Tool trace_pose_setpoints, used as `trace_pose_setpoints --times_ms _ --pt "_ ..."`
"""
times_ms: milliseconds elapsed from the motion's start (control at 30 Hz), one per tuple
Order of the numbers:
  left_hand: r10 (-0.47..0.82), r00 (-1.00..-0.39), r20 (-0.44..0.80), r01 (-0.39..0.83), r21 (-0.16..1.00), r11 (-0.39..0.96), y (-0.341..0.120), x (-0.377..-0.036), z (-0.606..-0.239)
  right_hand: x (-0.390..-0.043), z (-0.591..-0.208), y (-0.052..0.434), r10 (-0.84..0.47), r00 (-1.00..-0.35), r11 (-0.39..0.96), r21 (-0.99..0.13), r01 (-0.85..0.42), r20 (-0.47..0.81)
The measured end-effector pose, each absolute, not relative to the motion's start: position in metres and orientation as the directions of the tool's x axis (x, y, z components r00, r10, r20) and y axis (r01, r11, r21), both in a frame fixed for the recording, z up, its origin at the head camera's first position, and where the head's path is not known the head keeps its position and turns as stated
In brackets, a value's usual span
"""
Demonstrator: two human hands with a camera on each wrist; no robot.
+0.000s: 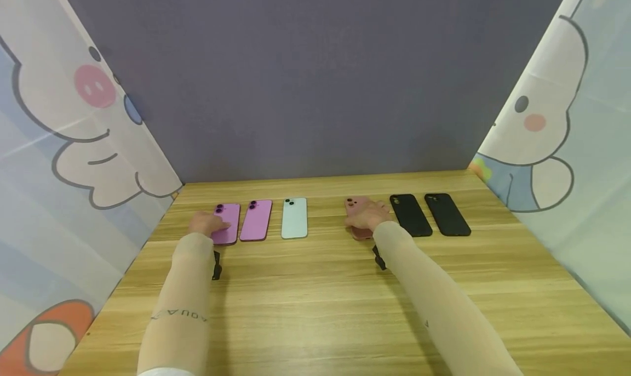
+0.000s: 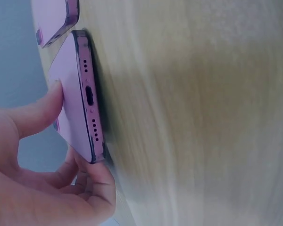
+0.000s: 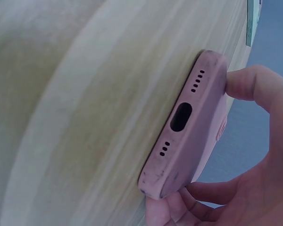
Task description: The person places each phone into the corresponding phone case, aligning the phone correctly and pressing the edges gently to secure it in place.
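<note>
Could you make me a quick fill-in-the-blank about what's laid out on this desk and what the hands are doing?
1. The left hand grips a ___ phone at the row's left end.
2. The right hand grips a pink ___.
3. To the right of it lie ___ black cases.
4. The pale green phone lies on the ___ table.

Missing words: purple; case; two; wooden

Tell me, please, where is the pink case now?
In the head view, the pink case lies on the wooden table, right of centre, under the right hand, just left of the two black cases.
</note>
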State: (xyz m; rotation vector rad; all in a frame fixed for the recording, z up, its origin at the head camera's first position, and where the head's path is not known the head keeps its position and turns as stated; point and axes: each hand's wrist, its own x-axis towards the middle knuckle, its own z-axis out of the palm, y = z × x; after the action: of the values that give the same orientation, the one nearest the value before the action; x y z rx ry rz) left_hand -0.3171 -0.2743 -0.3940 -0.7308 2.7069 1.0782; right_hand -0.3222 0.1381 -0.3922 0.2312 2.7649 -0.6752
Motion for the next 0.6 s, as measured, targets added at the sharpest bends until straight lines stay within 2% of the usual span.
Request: trace_pose_setpoints --times_ms 200,367,600 --pt "-0.344 -0.892 -0.294 -0.452 0.544 0.707 -0.2735 -0.3159 -0.3868 -0.3207 -0.3891 0.1373 0.088 -0.943 0.883 -0.414 0.223 -0.320" --pt "-0.310 -0.892 -0.329 -0.445 0.527 0.724 -0.2785 -0.3187 -0.3844 -0.3213 -0.3899 0.1359 0.091 -0.944 0.886 -0.407 0.223 -0.318" --pt "-0.331 -0.863 -0.381 -0.504 0.662 0.554 -0.2818 -0.3212 -0.3848 -0.3229 -0.3941 0.1335 0.106 -0.951 0.893 -0.392 0.220 -0.292"
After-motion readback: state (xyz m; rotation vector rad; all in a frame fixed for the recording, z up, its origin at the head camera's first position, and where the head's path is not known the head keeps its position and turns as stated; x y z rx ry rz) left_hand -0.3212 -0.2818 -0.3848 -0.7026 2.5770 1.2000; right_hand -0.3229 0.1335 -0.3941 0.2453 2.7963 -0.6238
